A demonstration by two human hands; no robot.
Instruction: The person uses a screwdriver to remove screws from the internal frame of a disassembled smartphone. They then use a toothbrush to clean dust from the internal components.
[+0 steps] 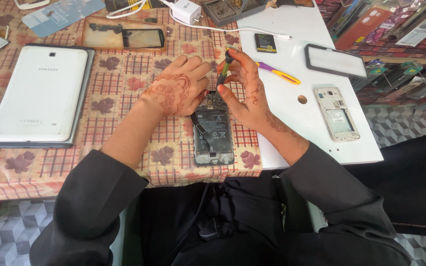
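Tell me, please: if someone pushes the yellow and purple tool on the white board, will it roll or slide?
The yellow and purple tool looks thin and flat, so it would probably slide, not roll. The white board under it looks smooth, so a small push may move it easily. It seems to be light plastic, perhaps a little bendy.

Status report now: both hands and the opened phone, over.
Left hand pressing the opened phone flat. Right hand grips screwdriver, tip at phone's top. Nothing blocking.
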